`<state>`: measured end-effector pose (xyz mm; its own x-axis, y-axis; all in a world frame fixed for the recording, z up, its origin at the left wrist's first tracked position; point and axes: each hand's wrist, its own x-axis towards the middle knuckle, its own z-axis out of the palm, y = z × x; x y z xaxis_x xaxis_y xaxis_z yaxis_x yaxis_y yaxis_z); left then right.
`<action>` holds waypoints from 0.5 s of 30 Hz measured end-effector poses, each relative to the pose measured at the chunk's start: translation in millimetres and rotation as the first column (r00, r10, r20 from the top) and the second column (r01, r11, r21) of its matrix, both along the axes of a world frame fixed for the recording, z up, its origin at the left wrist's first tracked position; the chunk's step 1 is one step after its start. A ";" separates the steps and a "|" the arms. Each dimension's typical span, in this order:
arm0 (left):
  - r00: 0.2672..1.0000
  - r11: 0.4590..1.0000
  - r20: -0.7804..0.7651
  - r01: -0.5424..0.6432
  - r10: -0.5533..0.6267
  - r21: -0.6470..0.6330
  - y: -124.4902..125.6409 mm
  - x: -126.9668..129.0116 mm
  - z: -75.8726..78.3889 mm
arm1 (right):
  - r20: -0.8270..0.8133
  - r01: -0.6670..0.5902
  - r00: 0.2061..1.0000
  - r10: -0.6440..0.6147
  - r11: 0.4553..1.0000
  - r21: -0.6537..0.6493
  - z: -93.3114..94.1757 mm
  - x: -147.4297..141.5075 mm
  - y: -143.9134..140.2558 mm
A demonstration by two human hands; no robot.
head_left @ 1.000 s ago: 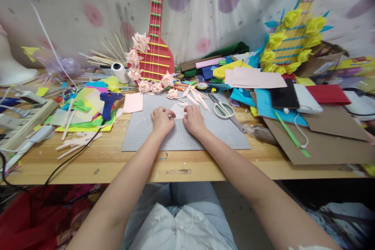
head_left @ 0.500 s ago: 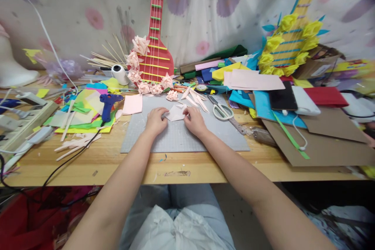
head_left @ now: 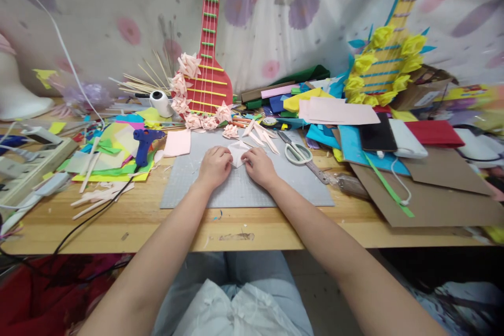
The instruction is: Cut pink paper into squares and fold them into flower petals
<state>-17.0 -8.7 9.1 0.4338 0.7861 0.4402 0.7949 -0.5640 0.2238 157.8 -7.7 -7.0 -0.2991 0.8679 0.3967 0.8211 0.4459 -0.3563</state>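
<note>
A pale folded piece of paper (head_left: pixel 238 153) lies on the grey cutting mat (head_left: pixel 244 191), between my two hands. My left hand (head_left: pixel 216 166) is closed on its left side, with the fingertips at the paper's edge. From the other side, my right hand (head_left: pixel 257 166) pinches the paper's right edge. Just behind are a pink paper flower (head_left: pixel 230 131) and several folded pink paper strips (head_left: pixel 264 134). Scissors (head_left: pixel 298 153) rest right of my right hand, partly over a metal ruler (head_left: pixel 316 172). A square of pink paper (head_left: pixel 177 143) sits at the mat's left edge.
A red paper lute (head_left: pixel 208 81) with pink flowers leans at the back; a yellow one (head_left: pixel 381 65) stands at right. The blue glue gun (head_left: pixel 145 146) lies left on coloured paper, its cord trailing forward. Cardboard (head_left: pixel 425 197), a black phone (head_left: pixel 378 134) and paper scraps crowd the right.
My left hand has moved right and closer to my right hand, covering more of the paper's left side. The paper has turned or folded a little. The whole view has shifted slightly.
</note>
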 end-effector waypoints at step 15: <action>0.986 0.984 0.104 0.138 -0.127 -0.112 3.7 -2.8 -10.1 | -0.011 -0.024 1.000 0.024 1.000 -0.020 1.4 -5.8 -3.1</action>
